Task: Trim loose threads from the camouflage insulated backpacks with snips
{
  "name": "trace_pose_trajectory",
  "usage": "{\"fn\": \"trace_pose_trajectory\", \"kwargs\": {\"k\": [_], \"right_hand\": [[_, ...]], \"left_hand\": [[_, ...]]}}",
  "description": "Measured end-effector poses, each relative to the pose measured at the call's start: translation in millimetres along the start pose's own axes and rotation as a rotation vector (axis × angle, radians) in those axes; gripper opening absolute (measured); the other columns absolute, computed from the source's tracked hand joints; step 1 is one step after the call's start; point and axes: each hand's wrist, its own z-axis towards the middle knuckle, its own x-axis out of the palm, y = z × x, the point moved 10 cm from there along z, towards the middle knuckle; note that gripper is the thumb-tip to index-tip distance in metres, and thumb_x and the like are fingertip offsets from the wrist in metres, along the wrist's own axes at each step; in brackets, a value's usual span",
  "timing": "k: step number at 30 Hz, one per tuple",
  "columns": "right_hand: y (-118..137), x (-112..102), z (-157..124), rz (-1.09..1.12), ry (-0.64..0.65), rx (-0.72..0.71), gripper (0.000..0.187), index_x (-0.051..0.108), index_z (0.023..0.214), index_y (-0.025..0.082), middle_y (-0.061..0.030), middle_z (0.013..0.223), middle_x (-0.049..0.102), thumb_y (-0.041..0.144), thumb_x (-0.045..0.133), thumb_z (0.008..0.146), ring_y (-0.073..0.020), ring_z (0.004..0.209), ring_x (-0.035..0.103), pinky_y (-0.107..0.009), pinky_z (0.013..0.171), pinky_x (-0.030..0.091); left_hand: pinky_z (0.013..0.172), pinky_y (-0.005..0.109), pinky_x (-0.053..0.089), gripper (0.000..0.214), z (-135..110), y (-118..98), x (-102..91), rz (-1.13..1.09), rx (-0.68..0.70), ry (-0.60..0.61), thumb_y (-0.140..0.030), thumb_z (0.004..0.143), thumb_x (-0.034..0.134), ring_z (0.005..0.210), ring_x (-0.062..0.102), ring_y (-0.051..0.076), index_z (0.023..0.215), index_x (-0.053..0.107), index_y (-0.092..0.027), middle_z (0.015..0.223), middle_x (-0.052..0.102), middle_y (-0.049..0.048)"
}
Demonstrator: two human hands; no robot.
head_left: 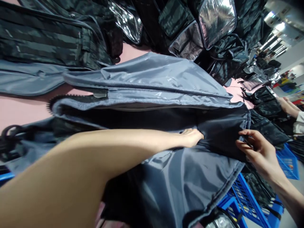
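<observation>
Table (21,110): pink top. I see bare strips of it at the left and again at the far right edge.
Black pile (47,41): heaped black bags along the table's far edge. Some are striped, and several have silver foil linings (216,19) turned outward.
Bag (154,79): grey nylon, and the largest single item. It lies lengthwise across the middle of the table with its mouth gaping toward me. Its right end is at the edge where the crates stand.
Lining (220,129): black cloth inside the bag's mouth, bunched at the right end between my two hands.
Left hand (191,137): the forearm crosses from the near left corner, over the bag's lower flap, and the hand is pushed into the lining. The fingers are buried in the fold, so I cannot tell whether they grasp or lie flat.
Right hand (258,152): comes in from the near right. The fingers are curled and the thumb closed, pinching the bag's edge where the lining ends.
Crates (247,196): blue plastic, below the table's right edge, with black goods inside.
Other person's hand (287,106): further along the right edge, resting on black bags, well apart from mine.
Zip teeth (59,98): black, along the bag's left rim.
Zip pull (99,94): dark tab on the upper lip, near those teeth.
</observation>
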Motion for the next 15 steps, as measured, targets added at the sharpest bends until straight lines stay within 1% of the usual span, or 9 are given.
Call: {"fn": "trace_pose_trajectory", "kwargs": {"k": [1, 3, 5, 7, 9, 11, 13, 15], "right_hand": [[0.9, 0.0, -0.1, 0.003, -0.001, -0.006, 0.042, 0.054, 0.094, 0.024, 0.0013, 0.074, 0.057, 0.043, 0.069, 0.06, -0.0117, 0.064, 0.054, -0.02, 0.055, 0.043], [3.9, 2.1, 0.0, 0.003, 0.013, -0.028, 0.04, 0.054, 0.093, 0.024, 0.0015, 0.075, 0.056, 0.042, 0.069, 0.061, -0.0109, 0.063, 0.053, -0.019, 0.054, 0.041], [7.6, 5.7, 0.5, -0.012, 0.036, -0.054, 0.038, 0.054, 0.092, 0.024, 0.0019, 0.075, 0.056, 0.042, 0.068, 0.062, -0.0101, 0.062, 0.051, -0.018, 0.052, 0.04], [10.2, 8.7, 1.3, -0.044, 0.055, -0.077, 0.035, 0.054, 0.092, 0.024, 0.0023, 0.074, 0.056, 0.042, 0.067, 0.064, -0.0095, 0.061, 0.051, -0.017, 0.052, 0.039], [11.8, 8.9, 2.3, -0.091, 0.062, -0.101, 0.033, 0.055, 0.091, 0.024, 0.002, 0.074, 0.057, 0.042, 0.066, 0.065, -0.0097, 0.062, 0.052, -0.017, 0.054, 0.041], [13.8, 7.7, 3.8, -0.139, 0.078, -0.13, 0.032, 0.056, 0.091, 0.023, 0.0003, 0.079, 0.06, 0.041, 0.065, 0.067, -0.0118, 0.067, 0.056, -0.019, 0.058, 0.044], [18.5, 9.7, 5.5, -0.228, 0.151, -0.173, 0.029, 0.057, 0.092, 0.023, -0.0017, 0.086, 0.064, 0.039, 0.063, 0.069, -0.0148, 0.074, 0.06, -0.02, 0.062, 0.047], [24.0, 15.1, 7.1, -0.381, 0.272, -0.221, 0.029, 0.06, 0.095, 0.024, -0.0013, 0.09, 0.067, 0.038, 0.059, 0.069, -0.0163, 0.077, 0.063, -0.021, 0.064, 0.049]], "left_hand": [[0.073, 0.03, 0.045, 0.036, 7.7, -0.1, 1.2, 0.03, 0.05, -0.031, -0.013, 0.079, 0.048, 0.094, 0.06, 0.023, 0.112, 0.059, -0.022, 0.112, 0.061, 0.0087], [0.073, 0.03, 0.045, 0.027, 21.3, -3.6, 12.7, 0.111, 0.155, -0.04, -0.014, 0.077, 0.052, 0.094, 0.059, 0.022, 0.101, 0.063, -0.018, 0.108, 0.061, 0.0093], [0.076, 0.03, 0.044, 0.017, 31.6, -4.3, 23.8, 0.172, 0.194, -0.06, -0.016, 0.076, 0.054, 0.092, 0.058, 0.022, 0.088, 0.065, -0.016, 0.1, 0.063, 0.0094], [0.076, 0.03, 0.044, 0.014, 37.9, -3.0, 29.7, 0.169, 0.188, -0.093, -0.018, 0.077, 0.053, 0.09, 0.059, 0.021, 0.084, 0.065, -0.015, 0.093, 0.065, 0.0091], [0.071, 0.029, 0.044, 0.015, 41.1, 0.4, 35.1, 0.146, 0.159, -0.078, -0.017, 0.077, 0.052, 0.086, 0.059, 0.021, 0.082, 0.066, -0.015, 0.087, 0.066, 0.0096], [0.067, 0.028, 0.043, 0.016, 41.2, 2.1, 36.2, 0.122, 0.145, -0.057, -0.013, 0.075, 0.052, 0.083, 0.059, 0.022, 0.081, 0.066, -0.014, 0.083, 0.066, 0.0099], [0.062, 0.028, 0.041, 0.018, 39.8, 4.9, 32.1, 0.062, 0.117, -0.041, -0.009, 0.073, 0.05, 0.077, 0.059, 0.021, 0.081, 0.066, -0.014, 0.079, 0.065, 0.0089], [0.055, 0.025, 0.038, 0.018, 37.7, 9.6, 26.0, -0.042, 0.064, -0.013, -0.008, 0.072, 0.049, 0.066, 0.055, 0.017, 0.081, 0.064, -0.013, 0.072, 0.062, 0.0064]]}}
